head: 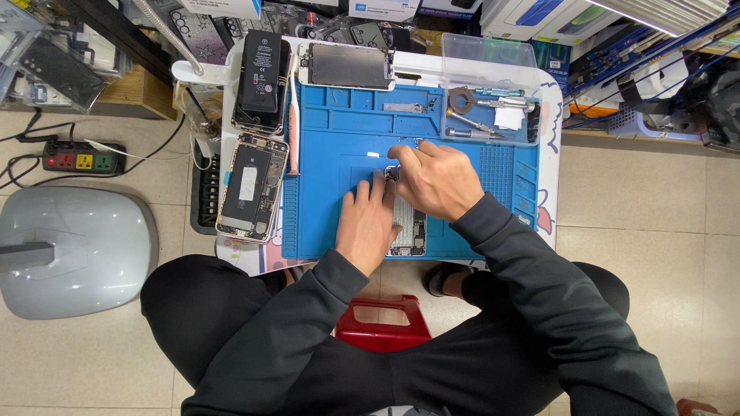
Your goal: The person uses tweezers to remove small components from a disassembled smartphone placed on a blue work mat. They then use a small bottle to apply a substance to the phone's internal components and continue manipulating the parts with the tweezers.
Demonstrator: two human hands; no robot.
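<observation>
Under both hands on the blue repair mat [339, 146], the opened phone [408, 231] lies pinned by the flat left hand [368, 223], while the right hand [435, 179] curls closed over its top end, where a slip could likely scatter tiny parts.

The blue work mat [331, 154] looks like matt, ridged rubber. The opened phone [406, 231] beneath both hands shows bare metal parts; the 2 sleeves [532, 270] are dark, matt cloth. The red stool [383, 322] is glossy plastic.
</observation>
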